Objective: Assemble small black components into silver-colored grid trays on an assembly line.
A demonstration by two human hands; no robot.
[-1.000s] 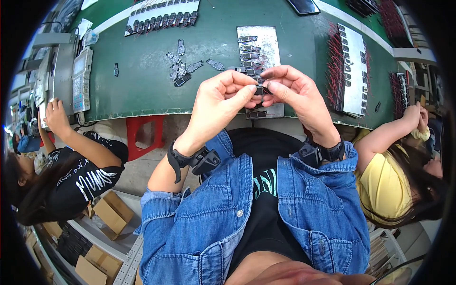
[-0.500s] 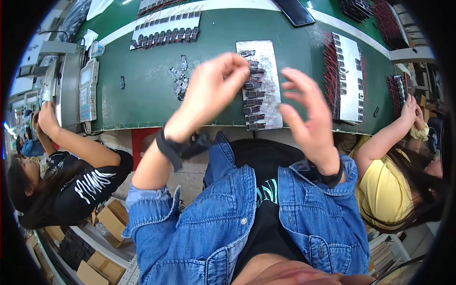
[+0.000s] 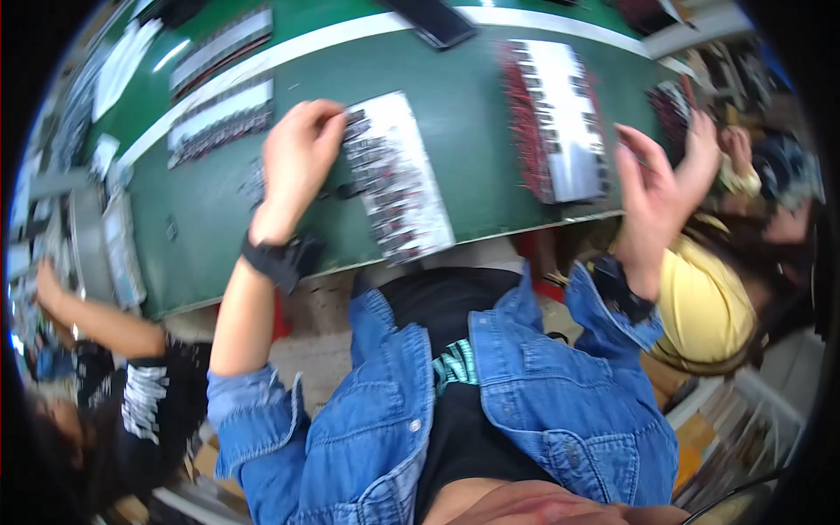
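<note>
Swung rightward, the right hand [image 3: 658, 191] spreads released beside the red-wired plate [image 3: 572, 131], while the left hand [image 3: 299, 157], grasp unclear, bunches beside the nearer plate [image 3: 420, 179].

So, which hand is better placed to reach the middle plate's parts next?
Likely the left hand, by the far left corner of the middle plate, near its black parts; the right hand is off beyond the red-wired plate.
</note>
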